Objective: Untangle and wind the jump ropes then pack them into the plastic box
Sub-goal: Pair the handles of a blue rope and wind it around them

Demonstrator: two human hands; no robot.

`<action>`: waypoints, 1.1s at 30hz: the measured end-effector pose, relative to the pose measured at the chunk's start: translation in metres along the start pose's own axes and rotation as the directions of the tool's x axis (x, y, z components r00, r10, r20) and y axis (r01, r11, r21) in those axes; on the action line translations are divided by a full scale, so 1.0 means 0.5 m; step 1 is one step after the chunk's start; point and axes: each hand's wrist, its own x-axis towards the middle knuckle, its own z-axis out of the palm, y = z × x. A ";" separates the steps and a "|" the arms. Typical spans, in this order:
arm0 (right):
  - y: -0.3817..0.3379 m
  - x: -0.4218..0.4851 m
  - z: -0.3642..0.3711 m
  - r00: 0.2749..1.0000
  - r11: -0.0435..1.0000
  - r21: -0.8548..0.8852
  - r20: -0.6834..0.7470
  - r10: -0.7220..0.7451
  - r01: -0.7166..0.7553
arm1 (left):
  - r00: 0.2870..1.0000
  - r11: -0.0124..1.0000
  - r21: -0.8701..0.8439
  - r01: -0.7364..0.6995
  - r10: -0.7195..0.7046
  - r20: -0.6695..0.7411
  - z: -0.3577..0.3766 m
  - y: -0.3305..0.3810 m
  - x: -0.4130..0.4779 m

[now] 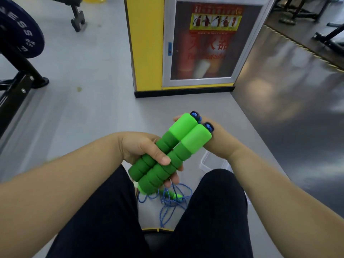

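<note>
Green foam handles [179, 154]: L hand [138, 147] fingers clamped round; R hand [219, 144] fingers unclear.

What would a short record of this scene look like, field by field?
Left hand: grips two green handles side by side
Right hand: behind the handles' upper ends, grip hidden
Blue rope: loose tangle on floor between the legs
Plastic box: partly visible beside right knee
Backdrop: fire extinguisher cabinet
</note>
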 end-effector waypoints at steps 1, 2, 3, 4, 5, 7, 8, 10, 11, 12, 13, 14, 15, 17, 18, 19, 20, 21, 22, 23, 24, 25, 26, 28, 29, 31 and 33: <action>-0.006 0.008 0.010 0.990 0.999 0.009 -0.135 0.050 -0.049 | 1.000 1.000 -0.013 -0.028 0.028 -0.006 0.002 0.008 -0.001; -0.005 0.012 0.027 0.954 0.993 0.068 -0.277 0.116 -0.101 | 0.997 0.997 -0.036 -0.065 0.063 -0.041 0.002 0.015 -0.004; 0.003 0.012 0.050 0.909 0.982 0.143 -0.381 0.166 -0.120 | 0.990 0.992 -0.065 -0.110 0.103 -0.098 0.002 0.020 -0.007; 0.016 0.009 0.073 0.861 0.976 0.178 -0.469 0.196 -0.125 | 0.975 0.983 -0.094 -0.159 0.142 -0.169 -0.002 0.022 -0.010; 0.029 0.005 0.093 0.827 0.980 0.137 -0.528 0.195 -0.144 | 0.956 0.974 -0.115 -0.196 0.164 -0.245 -0.006 0.025 -0.012; 0.050 -0.009 0.126 0.843 0.967 -0.052 -0.502 0.192 -0.251 | 0.913 0.971 -0.150 -0.185 0.113 -0.393 -0.011 0.031 -0.013; 0.053 -0.015 0.135 0.882 0.936 -0.182 -0.425 0.201 -0.301 | 0.884 0.981 -0.141 -0.135 0.055 -0.465 -0.010 0.035 -0.012; 0.053 -0.023 0.144 0.932 0.843 -0.418 -0.273 0.238 -0.338 | 0.776 0.998 -0.051 0.026 -0.053 -0.629 -0.008 0.038 -0.009; 0.047 -0.024 0.143 0.943 0.797 -0.507 -0.220 0.249 -0.329 | 0.701 0.995 -0.002 0.103 -0.074 -0.709 -0.009 0.040 -0.008; 0.039 -0.023 0.140 0.951 0.753 -0.580 -0.181 0.252 -0.310 | 0.627 0.984 0.043 0.172 -0.076 -0.775 -0.014 0.040 -0.006; 0.030 -0.021 0.134 0.960 0.713 -0.645 -0.148 0.236 -0.275 | 0.561 0.967 0.090 0.237 -0.061 -0.825 -0.016 0.042 -0.003; 0.023 -0.020 0.129 0.970 0.672 -0.704 -0.109 0.219 -0.231 | 0.505 0.937 0.154 0.314 -0.028 -0.863 -0.018 0.043 0.002; 0.015 -0.018 0.123 0.977 0.638 -0.749 -0.060 0.207 -0.181 | 0.462 0.876 0.239 0.419 0.021 -0.886 -0.017 0.046 0.008; -0.011 -0.013 0.110 0.981 0.575 -0.814 0.037 0.191 -0.081 | 0.421 0.624 0.418 0.661 0.153 -0.894 -0.013 0.050 0.025; -0.024 -0.009 0.103 0.979 0.544 -0.838 0.076 0.190 -0.040 | 0.416 0.457 0.474 0.752 0.229 -0.880 -0.010 0.049 0.036; -0.036 -0.003 0.094 0.976 0.519 -0.855 0.113 0.186 0.000 | 0.414 0.308 0.496 0.812 0.294 -0.861 -0.007 0.048 0.047; -0.048 0.002 0.088 0.971 0.503 -0.863 0.151 0.187 0.037 | 0.414 0.190 0.493 0.849 0.342 -0.844 -0.004 0.047 0.055; -0.059 0.007 0.081 0.966 0.494 -0.867 0.181 0.185 0.068 | 0.421 0.089 0.481 0.872 0.364 -0.831 0.001 0.046 0.062; -0.069 0.011 0.072 0.960 0.494 -0.865 0.203 0.192 0.084 | 0.440 -0.001 0.472 0.881 0.364 -0.821 0.006 0.045 0.067; -0.076 0.015 0.061 0.956 0.499 -0.862 0.214 0.201 0.088 | 0.468 -0.082 0.472 0.878 0.359 -0.808 0.013 0.044 0.073; -0.083 0.019 0.047 0.952 0.508 -0.858 0.219 0.212 0.084 | 0.503 -0.169 0.475 0.864 0.354 -0.788 0.019 0.043 0.079; -0.087 0.022 0.031 0.953 0.525 -0.848 0.216 0.212 0.076 | 0.540 -0.253 0.478 0.841 0.348 -0.766 0.026 0.044 0.083; -0.091 0.024 0.013 0.959 0.551 -0.832 0.208 0.195 0.068 | 0.576 -0.321 0.484 0.814 0.338 -0.744 0.033 0.045 0.085; -0.097 0.029 -0.020 0.970 0.643 -0.764 0.188 0.154 0.046 | 0.641 -0.418 0.507 0.754 0.301 -0.706 0.045 0.049 0.087; -0.097 0.031 -0.035 0.969 0.704 -0.710 0.188 0.159 0.023 | 0.675 -0.457 0.524 0.718 0.279 -0.683 0.051 0.053 0.086; -0.088 0.032 -0.059 0.957 0.842 -0.535 0.203 0.208 -0.069 | 0.731 -0.512 0.556 0.654 0.241 -0.638 0.062 0.063 0.082; -0.071 0.023 -0.071 0.944 0.924 -0.332 0.197 0.265 -0.191 | 0.765 -0.499 0.602 0.624 0.234 -0.600 0.077 0.077 0.072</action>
